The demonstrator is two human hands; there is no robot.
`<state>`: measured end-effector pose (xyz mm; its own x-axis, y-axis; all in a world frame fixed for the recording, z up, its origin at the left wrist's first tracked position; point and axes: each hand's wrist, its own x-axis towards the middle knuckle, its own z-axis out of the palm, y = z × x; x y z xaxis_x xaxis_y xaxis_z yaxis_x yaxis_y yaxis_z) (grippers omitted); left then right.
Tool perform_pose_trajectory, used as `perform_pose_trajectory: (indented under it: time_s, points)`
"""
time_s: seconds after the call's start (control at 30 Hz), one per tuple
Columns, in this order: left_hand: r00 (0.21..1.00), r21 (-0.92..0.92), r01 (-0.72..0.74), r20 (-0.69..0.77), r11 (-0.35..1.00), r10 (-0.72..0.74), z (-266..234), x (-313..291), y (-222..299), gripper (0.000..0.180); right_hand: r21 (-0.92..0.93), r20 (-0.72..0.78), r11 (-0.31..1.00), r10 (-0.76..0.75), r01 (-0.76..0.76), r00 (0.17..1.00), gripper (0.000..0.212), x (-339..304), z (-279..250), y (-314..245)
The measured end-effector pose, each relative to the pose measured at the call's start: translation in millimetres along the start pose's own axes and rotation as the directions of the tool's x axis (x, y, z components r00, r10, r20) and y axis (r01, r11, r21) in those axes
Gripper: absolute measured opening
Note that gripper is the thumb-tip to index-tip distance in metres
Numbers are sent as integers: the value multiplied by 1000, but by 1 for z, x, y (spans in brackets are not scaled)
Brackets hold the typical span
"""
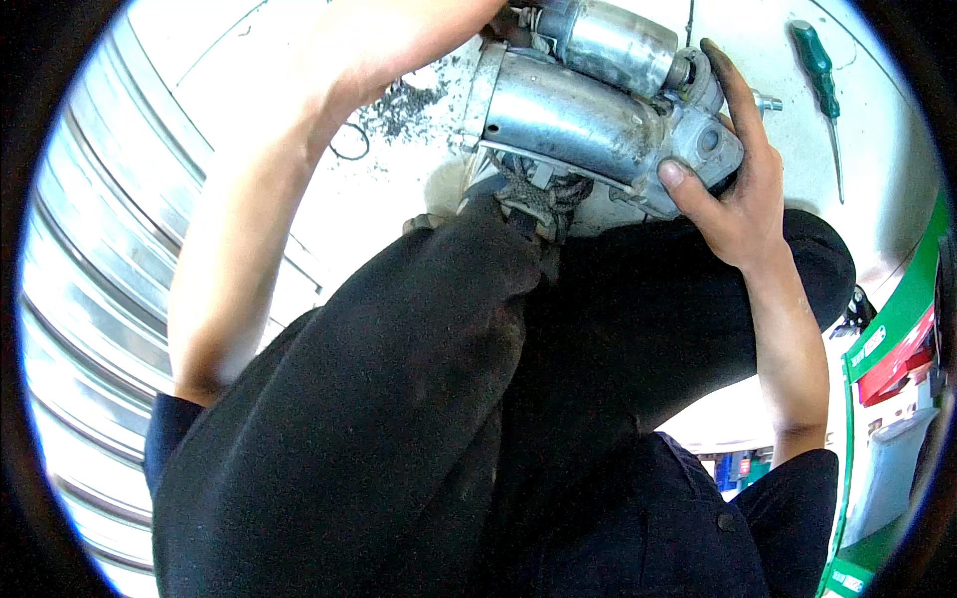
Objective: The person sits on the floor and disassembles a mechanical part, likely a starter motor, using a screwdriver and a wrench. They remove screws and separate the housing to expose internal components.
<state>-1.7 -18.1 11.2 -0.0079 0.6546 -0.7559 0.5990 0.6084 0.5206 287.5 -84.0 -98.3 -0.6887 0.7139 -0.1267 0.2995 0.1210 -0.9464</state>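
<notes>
White floor point(299, 130): right hand point(743, 194) grips starter motor point(588, 110) end.

Silver-grey motor point(588, 110), green-handled screwdriver point(819, 70)

starter motor point(588, 110) on floor ahead of knees, r hand point(733, 189) at its right end, screwdriver point(822, 85) further right

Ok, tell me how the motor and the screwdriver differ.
The motor is a bulky grey metal piece of two cylinders; the screwdriver is slim, with a green handle. The motor is gripped by the right hand, and the left hand reaches to its far end; the screwdriver lies untouched. Both sit over the pale floor.
</notes>
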Motion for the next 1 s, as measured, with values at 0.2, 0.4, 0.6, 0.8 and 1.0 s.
perform_pose_trajectory:
  time_s: [0.2, 0.4, 0.6, 0.8, 1.0]
  points:
    - [979, -23, -81, -187, 996, 75, 7, 24, -65, 34, 54, -13, 992, 118, -117, 993, 93, 4, 6, -7]
    - [996, 50, 84, 33, 995, -85, 23, 15, -85, 51, 99, 15, 981, 169, -170, 986, 93, -1, 10, -6]
    - [997, -109, 63, 52, 992, -57, 41, 26, -81, 51, 136, 23, 962, 235, -236, 972, 96, -6, 5, -1]
    - [948, -237, -315, -123, 919, 294, 47, 41, -99, 54, 94, -63, 989, 118, -111, 991, 99, -7, 7, -1]
    - [917, -353, -148, 301, 924, 262, 34, 51, -118, 60, 72, 26, 985, 153, -154, 988, 102, -10, 4, 0]
